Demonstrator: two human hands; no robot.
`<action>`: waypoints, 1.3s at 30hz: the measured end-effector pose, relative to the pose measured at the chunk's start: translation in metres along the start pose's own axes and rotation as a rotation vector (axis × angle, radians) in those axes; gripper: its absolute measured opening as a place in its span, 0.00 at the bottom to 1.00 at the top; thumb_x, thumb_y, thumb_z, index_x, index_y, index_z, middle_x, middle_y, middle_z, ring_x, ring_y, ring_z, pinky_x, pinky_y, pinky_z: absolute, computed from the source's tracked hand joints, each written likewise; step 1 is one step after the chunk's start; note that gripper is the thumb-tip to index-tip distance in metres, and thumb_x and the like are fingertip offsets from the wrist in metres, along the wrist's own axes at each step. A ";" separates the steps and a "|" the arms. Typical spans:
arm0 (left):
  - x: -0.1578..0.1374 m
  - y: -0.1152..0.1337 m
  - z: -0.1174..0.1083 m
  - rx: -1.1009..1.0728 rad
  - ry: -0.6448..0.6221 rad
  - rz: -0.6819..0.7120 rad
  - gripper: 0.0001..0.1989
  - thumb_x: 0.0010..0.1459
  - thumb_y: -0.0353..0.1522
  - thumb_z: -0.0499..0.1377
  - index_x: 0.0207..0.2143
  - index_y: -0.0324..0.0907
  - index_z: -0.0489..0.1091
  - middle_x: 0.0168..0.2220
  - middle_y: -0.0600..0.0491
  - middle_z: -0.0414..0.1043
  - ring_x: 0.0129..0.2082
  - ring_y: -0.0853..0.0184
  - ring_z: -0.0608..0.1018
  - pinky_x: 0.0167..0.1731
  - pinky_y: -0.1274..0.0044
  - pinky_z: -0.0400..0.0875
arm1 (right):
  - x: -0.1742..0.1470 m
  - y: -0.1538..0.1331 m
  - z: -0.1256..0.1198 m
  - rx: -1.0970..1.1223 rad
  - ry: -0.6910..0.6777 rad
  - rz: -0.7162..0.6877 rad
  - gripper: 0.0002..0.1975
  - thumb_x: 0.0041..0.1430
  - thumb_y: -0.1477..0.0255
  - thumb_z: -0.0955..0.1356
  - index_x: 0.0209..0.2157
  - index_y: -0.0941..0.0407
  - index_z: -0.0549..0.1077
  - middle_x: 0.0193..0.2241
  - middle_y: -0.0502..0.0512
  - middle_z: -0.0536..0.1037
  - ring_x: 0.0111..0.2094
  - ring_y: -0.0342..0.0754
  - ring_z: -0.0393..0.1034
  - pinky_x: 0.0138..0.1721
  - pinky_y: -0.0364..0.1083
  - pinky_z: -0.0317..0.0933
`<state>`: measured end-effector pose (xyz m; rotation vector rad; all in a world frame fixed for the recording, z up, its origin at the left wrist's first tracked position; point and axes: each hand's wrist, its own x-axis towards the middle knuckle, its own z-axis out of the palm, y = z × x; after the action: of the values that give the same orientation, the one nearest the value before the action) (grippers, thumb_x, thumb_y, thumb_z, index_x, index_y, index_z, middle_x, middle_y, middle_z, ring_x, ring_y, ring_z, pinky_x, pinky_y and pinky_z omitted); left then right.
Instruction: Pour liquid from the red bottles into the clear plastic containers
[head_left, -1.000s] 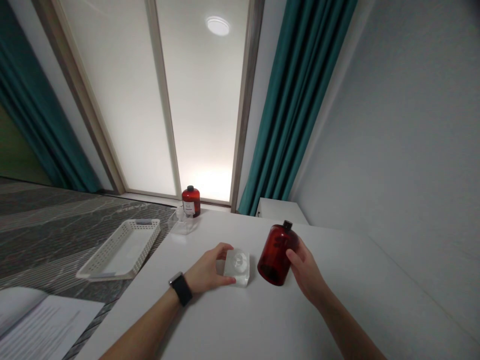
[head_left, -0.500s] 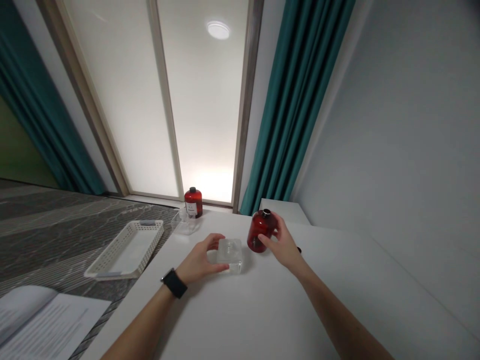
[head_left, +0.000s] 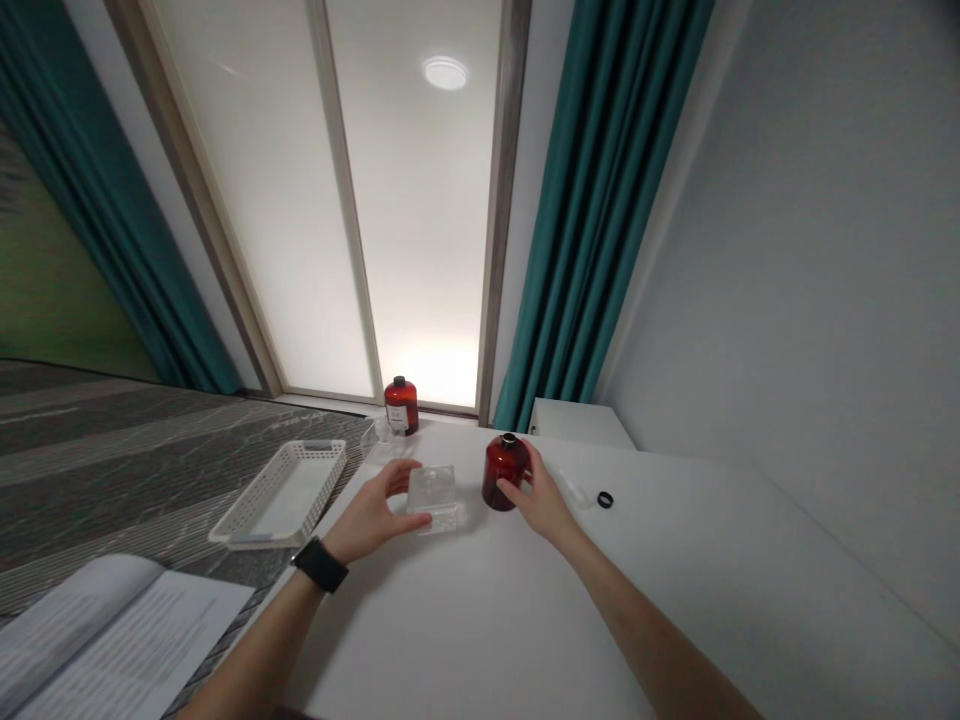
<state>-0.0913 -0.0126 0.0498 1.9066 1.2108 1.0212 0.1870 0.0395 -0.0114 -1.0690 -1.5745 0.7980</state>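
Observation:
My left hand [head_left: 375, 510] is curled around the left side of a clear square container [head_left: 435, 490], thumb at its front and fingers behind. My right hand [head_left: 536, 495] grips a dark red-brown bottle [head_left: 501, 465] from the right. The bottle is upright with an uncapped neck, and its base appears to touch the white table [head_left: 480, 620]. A small gap separates the container from the bottle. To the right of my right hand lie a black ring [head_left: 605, 499] and a translucent piece [head_left: 574, 489] whose kind I cannot make out.
A second red-brown bottle [head_left: 402, 408], labelled and black-capped, stands at the far table edge beside another clear container [head_left: 379, 440]. Beyond the left edge are a white perforated basket [head_left: 225, 535] and an open book [head_left: 150, 630]. A white cabinet [head_left: 581, 425] stands behind the table.
My left hand and the clear container have shifted left, away from the bottle. My right hand has brought the bottle slightly left and more upright. The black ring now shows fully. The view has shifted slightly.

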 end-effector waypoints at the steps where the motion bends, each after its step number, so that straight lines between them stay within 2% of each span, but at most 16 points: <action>1: -0.002 -0.001 -0.002 -0.004 0.011 -0.004 0.29 0.46 0.36 0.70 0.49 0.43 0.62 0.50 0.47 0.73 0.50 0.55 0.77 0.56 0.57 0.68 | -0.001 0.000 0.000 -0.005 -0.001 -0.005 0.38 0.53 0.67 0.71 0.63 0.53 0.53 0.60 0.63 0.65 0.54 0.54 0.68 0.56 0.59 0.62; 4: -0.006 -0.004 -0.005 -0.008 0.037 -0.010 0.29 0.46 0.36 0.69 0.48 0.42 0.63 0.49 0.46 0.74 0.50 0.55 0.78 0.56 0.56 0.68 | -0.009 -0.003 -0.006 -0.033 0.013 -0.030 0.38 0.54 0.66 0.70 0.63 0.52 0.52 0.61 0.63 0.64 0.58 0.55 0.65 0.56 0.58 0.62; 6: -0.008 -0.005 -0.005 -0.003 0.034 -0.012 0.29 0.46 0.36 0.69 0.49 0.42 0.62 0.49 0.46 0.74 0.49 0.55 0.78 0.55 0.56 0.68 | -0.018 -0.007 -0.016 -0.067 0.042 -0.047 0.34 0.57 0.66 0.68 0.63 0.52 0.53 0.60 0.64 0.65 0.60 0.55 0.62 0.56 0.58 0.62; 10: -0.009 -0.004 0.003 0.001 0.001 -0.011 0.28 0.45 0.35 0.70 0.48 0.43 0.63 0.47 0.48 0.75 0.49 0.55 0.78 0.55 0.56 0.68 | -0.037 -0.012 -0.047 -0.167 0.112 -0.060 0.25 0.61 0.67 0.64 0.59 0.52 0.59 0.54 0.63 0.72 0.54 0.54 0.68 0.51 0.57 0.64; 15: -0.003 -0.001 0.028 0.002 -0.035 0.013 0.28 0.46 0.35 0.69 0.48 0.43 0.63 0.47 0.48 0.75 0.47 0.56 0.78 0.54 0.59 0.70 | -0.055 -0.005 -0.087 -0.320 0.198 -0.047 0.17 0.59 0.66 0.64 0.49 0.55 0.70 0.42 0.60 0.79 0.41 0.54 0.74 0.40 0.53 0.67; 21: 0.007 0.009 0.066 0.019 -0.103 0.048 0.30 0.44 0.36 0.71 0.48 0.44 0.63 0.47 0.50 0.74 0.46 0.56 0.78 0.52 0.62 0.71 | -0.066 0.013 -0.118 -0.485 0.373 -0.029 0.15 0.60 0.66 0.61 0.45 0.56 0.72 0.36 0.60 0.79 0.34 0.53 0.72 0.33 0.50 0.65; 24: 0.012 0.016 0.084 -0.001 -0.159 0.057 0.31 0.43 0.36 0.71 0.49 0.44 0.63 0.46 0.49 0.75 0.46 0.56 0.78 0.50 0.64 0.71 | -0.067 0.021 -0.124 -0.548 0.415 -0.063 0.14 0.59 0.68 0.61 0.44 0.56 0.72 0.35 0.59 0.77 0.34 0.53 0.70 0.36 0.52 0.65; 30: 0.014 0.021 0.112 -0.050 -0.190 0.044 0.32 0.41 0.32 0.73 0.48 0.43 0.64 0.47 0.48 0.75 0.46 0.57 0.77 0.51 0.65 0.70 | -0.067 0.030 -0.119 -0.644 0.354 -0.141 0.13 0.56 0.71 0.62 0.42 0.55 0.72 0.33 0.57 0.76 0.33 0.54 0.67 0.38 0.54 0.64; 34: 0.012 0.016 0.120 -0.069 -0.193 0.026 0.33 0.41 0.31 0.72 0.49 0.44 0.63 0.47 0.48 0.74 0.47 0.56 0.77 0.51 0.65 0.71 | -0.068 0.034 -0.114 -0.690 0.316 -0.161 0.13 0.55 0.73 0.62 0.43 0.54 0.71 0.35 0.58 0.76 0.37 0.55 0.67 0.39 0.54 0.64; 39: 0.013 0.013 0.121 -0.081 -0.225 0.045 0.33 0.41 0.32 0.72 0.50 0.44 0.64 0.48 0.48 0.74 0.47 0.56 0.77 0.51 0.65 0.69 | -0.068 0.037 -0.113 -0.742 0.280 -0.166 0.13 0.57 0.74 0.62 0.44 0.55 0.70 0.36 0.58 0.74 0.39 0.56 0.67 0.41 0.55 0.64</action>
<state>0.0225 -0.0187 0.0062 1.9343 0.9884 0.8389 0.3106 -0.0117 -0.0415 -1.4648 -1.7174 -0.0831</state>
